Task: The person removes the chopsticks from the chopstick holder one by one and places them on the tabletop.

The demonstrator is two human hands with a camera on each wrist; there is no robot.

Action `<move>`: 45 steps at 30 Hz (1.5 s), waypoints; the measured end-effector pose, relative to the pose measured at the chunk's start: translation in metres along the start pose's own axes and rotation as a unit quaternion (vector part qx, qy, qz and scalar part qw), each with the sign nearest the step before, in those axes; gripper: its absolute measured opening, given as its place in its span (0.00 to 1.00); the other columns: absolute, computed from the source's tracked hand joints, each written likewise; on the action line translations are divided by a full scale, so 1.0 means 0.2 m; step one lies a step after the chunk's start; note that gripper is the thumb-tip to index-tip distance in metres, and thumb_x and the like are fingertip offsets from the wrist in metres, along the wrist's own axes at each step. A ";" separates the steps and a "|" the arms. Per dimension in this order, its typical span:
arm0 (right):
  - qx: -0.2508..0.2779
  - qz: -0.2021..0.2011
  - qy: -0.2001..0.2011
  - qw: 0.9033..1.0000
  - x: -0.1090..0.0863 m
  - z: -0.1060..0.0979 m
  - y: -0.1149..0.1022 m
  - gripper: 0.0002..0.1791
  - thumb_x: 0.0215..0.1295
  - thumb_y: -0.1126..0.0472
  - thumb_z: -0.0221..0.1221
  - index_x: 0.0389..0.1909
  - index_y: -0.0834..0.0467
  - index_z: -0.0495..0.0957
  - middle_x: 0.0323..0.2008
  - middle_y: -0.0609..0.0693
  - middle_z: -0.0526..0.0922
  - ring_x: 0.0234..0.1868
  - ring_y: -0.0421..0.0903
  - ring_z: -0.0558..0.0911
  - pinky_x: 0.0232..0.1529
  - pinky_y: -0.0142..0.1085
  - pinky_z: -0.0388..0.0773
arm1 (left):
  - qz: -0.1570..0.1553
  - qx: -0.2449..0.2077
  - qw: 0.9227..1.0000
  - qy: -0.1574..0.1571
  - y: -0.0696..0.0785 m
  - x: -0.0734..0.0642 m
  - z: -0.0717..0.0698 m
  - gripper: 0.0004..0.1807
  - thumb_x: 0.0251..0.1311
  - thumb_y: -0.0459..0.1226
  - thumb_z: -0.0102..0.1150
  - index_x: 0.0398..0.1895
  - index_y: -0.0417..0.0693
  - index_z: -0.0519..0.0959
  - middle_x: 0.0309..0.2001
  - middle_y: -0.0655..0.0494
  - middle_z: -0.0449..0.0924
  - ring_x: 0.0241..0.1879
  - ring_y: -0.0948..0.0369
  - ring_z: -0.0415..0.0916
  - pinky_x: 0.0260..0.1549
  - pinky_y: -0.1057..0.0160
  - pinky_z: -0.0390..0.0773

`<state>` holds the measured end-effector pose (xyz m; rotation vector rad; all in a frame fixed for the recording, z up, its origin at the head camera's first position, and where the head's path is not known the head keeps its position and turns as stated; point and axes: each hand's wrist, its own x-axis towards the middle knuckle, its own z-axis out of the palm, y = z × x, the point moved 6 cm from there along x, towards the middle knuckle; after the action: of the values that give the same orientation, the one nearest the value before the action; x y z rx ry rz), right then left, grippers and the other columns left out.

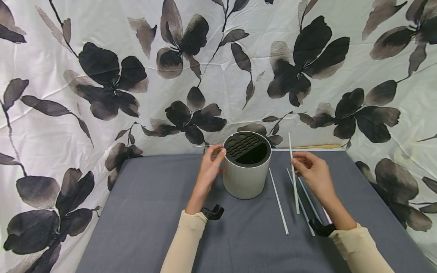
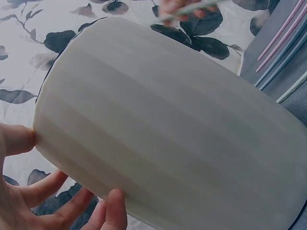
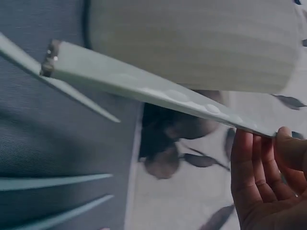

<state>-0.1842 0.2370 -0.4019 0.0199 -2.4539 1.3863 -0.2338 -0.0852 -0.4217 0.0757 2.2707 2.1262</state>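
A round off-white utensil holder [image 1: 244, 184] with a black slotted insert [image 1: 244, 148] stands upright on the table. My left hand [image 1: 206, 170] holds its left side, thumb by the rim and fingers against the wall. To the right of the holder, my right hand [image 1: 315, 175] pinches a pale green chopstick [image 1: 296, 193] near its thin upper end. This chopstick points steeply, its thick silver-tipped end [image 3: 50, 57] downward. Another pale green chopstick [image 1: 279, 203] lies on the cloth between the holder and that hand.
Blue chopsticks [image 1: 310, 201] and pink chopsticks [image 2: 283, 31] lie on the grey tablecloth [image 1: 153, 212] below the right hand, partly hidden by the arm in the head view. A flowered white curtain [image 1: 136, 94] hangs behind the table's far edge. Each wrist wears a black camera mount [image 1: 213, 213].
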 end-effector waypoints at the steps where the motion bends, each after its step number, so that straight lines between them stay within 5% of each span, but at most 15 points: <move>1: -0.008 0.005 -0.007 1.000 -0.01 0.02 0.03 0.16 0.75 0.64 0.63 0.57 0.68 0.81 0.42 0.64 0.87 0.29 0.30 0.82 0.28 0.31 0.86 | -0.001 0.000 1.000 0.000 0.00 0.00 0.00 0.24 0.76 0.51 0.58 0.69 0.54 0.75 0.65 0.47 0.77 0.60 0.51 0.78 0.35 0.57 0.87; 10: -0.046 0.036 -0.062 0.996 -0.09 0.15 0.22 0.13 0.74 0.66 0.63 0.53 0.70 0.81 0.39 0.67 0.88 0.22 0.38 0.82 0.23 0.33 0.83 | -0.002 0.000 1.000 0.003 0.00 0.00 -0.01 0.24 0.76 0.51 0.58 0.70 0.54 0.75 0.64 0.47 0.77 0.60 0.50 0.78 0.35 0.57 0.87; 20: -0.114 0.060 -0.069 0.989 -0.14 0.21 0.34 0.11 0.70 0.65 0.66 0.48 0.68 0.85 0.34 0.62 0.89 0.20 0.39 0.82 0.21 0.31 0.76 | -0.002 -0.001 1.000 -0.002 0.01 -0.01 0.01 0.24 0.76 0.51 0.58 0.70 0.54 0.75 0.65 0.47 0.77 0.61 0.50 0.78 0.36 0.56 0.87; 31: -0.183 0.075 -0.089 0.976 -0.11 0.29 0.42 0.07 0.67 0.62 0.66 0.37 0.63 0.86 0.25 0.51 0.86 0.18 0.39 0.77 0.23 0.36 0.71 | -0.005 0.002 1.000 0.003 0.00 0.01 0.00 0.24 0.76 0.51 0.58 0.70 0.55 0.75 0.65 0.47 0.77 0.60 0.51 0.78 0.36 0.56 0.88; 45: -0.256 0.036 -0.088 0.962 -0.11 0.30 0.42 0.07 0.63 0.65 0.68 0.27 0.60 0.80 0.25 0.59 0.85 0.26 0.58 0.83 0.25 0.54 0.76 | -0.011 -0.008 1.000 -0.002 0.00 0.02 0.02 0.23 0.75 0.50 0.59 0.68 0.54 0.76 0.64 0.48 0.78 0.58 0.53 0.79 0.34 0.58 0.87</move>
<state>-0.1935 0.2288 -0.5061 -0.0689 -2.9156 0.7622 -0.2373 -0.0812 -0.4222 0.0561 2.2407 2.1318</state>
